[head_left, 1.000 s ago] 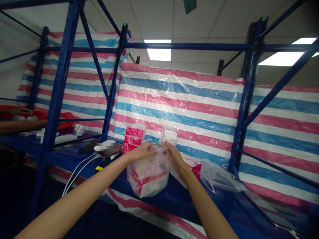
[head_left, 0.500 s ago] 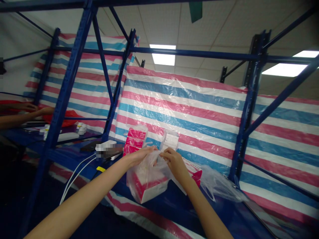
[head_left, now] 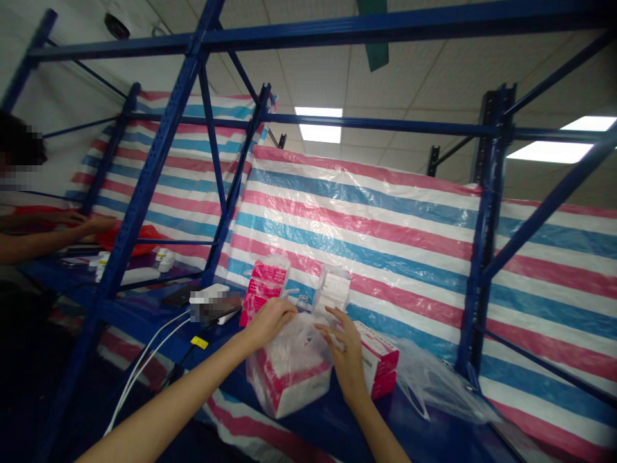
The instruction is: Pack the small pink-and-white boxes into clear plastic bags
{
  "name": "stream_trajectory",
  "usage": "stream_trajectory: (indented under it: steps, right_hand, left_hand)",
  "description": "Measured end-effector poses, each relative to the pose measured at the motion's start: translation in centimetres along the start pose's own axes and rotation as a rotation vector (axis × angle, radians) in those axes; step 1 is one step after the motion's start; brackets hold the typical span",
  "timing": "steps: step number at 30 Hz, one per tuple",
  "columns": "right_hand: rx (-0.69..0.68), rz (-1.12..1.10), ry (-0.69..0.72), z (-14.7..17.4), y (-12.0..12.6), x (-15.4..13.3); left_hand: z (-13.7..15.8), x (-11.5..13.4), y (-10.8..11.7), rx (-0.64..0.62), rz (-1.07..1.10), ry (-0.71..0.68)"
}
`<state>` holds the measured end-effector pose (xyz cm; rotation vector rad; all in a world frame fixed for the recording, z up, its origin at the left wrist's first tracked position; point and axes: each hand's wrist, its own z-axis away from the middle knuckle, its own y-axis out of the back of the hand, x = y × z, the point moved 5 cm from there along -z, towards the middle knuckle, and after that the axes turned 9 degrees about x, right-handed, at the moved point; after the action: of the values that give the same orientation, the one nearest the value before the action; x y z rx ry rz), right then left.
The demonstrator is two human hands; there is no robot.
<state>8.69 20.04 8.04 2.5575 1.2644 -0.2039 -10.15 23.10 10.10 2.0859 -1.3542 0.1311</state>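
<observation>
A clear plastic bag [head_left: 301, 341] surrounds a pink-and-white box [head_left: 303, 390] on the blue shelf. At the bag's upper left, my left hand [head_left: 270, 321] has its fingers bent together on the plastic; their tips are partly hidden. My right hand [head_left: 346, 354] is open beside the bag's upper right, fingers apart and nothing visibly held. Bagged pink boxes [head_left: 265, 286] stand behind my left hand. Behind my right hand are white boxes in clear plastic [head_left: 333, 287]. Stacked pink-and-white boxes [head_left: 379, 360] lie just right of that hand.
Loose clear bags [head_left: 434, 379] lie to the right on the shelf [head_left: 380, 427]. White cables [head_left: 139, 360] hang over its front edge at left. A blue upright [head_left: 144, 186] separates this bay from another person's hands [head_left: 77, 222] at a red bag [head_left: 128, 239].
My right hand has let go of the bag's top and spread its fingers. My left hand has turned over at the bag's upper left. The view has tipped upward slightly.
</observation>
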Motion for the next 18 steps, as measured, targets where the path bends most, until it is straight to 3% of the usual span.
stream_trajectory:
  steps: [3,8,14,18]
  right_hand:
    - [0.053,0.026,-0.188,2.7,1.9,2.2]
    - [-0.009,0.248,-0.317,7.9,3.4,4.2]
    - [-0.181,0.188,-0.41,9.1,2.7,4.8]
    - [-0.114,0.059,-0.385,8.8,3.0,4.8]
  left_hand:
    - [1.6,-0.9,2.7,0.082,-0.388,-0.148]
    - [5.9,-4.4,3.1,0.001,-0.62,-0.12]
    - [8.3,-5.5,1.9,-0.066,-0.51,0.02]
    - [9.2,-4.5,2.4,0.015,-0.319,0.21]
